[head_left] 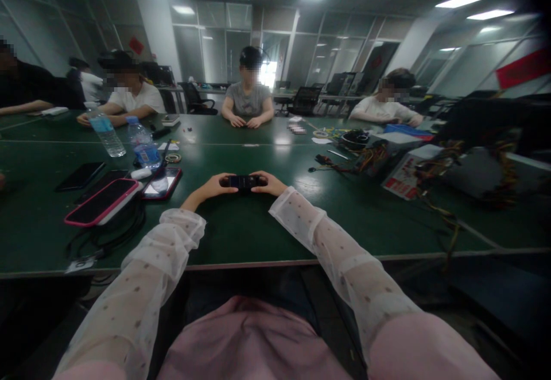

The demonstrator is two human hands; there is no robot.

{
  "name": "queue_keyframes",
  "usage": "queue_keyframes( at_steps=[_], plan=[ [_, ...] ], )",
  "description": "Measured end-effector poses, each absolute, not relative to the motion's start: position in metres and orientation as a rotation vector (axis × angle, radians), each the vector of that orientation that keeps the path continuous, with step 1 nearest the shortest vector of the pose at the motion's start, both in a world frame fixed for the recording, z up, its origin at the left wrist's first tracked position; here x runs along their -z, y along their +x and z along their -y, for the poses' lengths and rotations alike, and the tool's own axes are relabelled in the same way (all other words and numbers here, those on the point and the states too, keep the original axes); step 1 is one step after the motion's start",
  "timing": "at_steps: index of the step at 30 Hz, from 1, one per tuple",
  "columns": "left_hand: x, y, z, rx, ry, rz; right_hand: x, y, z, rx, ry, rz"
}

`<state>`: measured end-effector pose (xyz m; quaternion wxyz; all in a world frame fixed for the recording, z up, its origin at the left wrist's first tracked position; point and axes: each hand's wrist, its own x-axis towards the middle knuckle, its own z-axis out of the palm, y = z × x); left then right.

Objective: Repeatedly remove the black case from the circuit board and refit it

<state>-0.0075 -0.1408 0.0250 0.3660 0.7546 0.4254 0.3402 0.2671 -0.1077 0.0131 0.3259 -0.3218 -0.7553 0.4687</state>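
A small dark device [244, 183], perhaps a phone held sideways, is at the middle of the green table [241, 225]. My left hand [217, 185] grips its left end, thumb and fingers closed around it. On its right end my right hand [269, 183] is closed in the same way. Both forearms rest toward the table's near edge in sheer white dotted sleeves. Left of my left hand lies a phone with a lit screen and red edge [162, 183]. What the device's screen shows is too small to read.
Farther left are a pink-edged phone [102, 202], a black phone [81, 176], cables and two bottles [144, 147] [107, 133]. Power supplies with wires [408, 173] stand at the right. Several people sit across the table; one [247, 96] is straight ahead.
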Motion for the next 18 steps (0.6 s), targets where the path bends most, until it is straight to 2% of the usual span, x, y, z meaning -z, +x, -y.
queue_keyframes(
  at_steps=[18],
  plan=[
    [-0.0198,-0.0082,0.138,-0.899,1.907,-1.071,-0.0108,0.2696,0.1056,-1.198,-0.836,2.015]
  ],
)
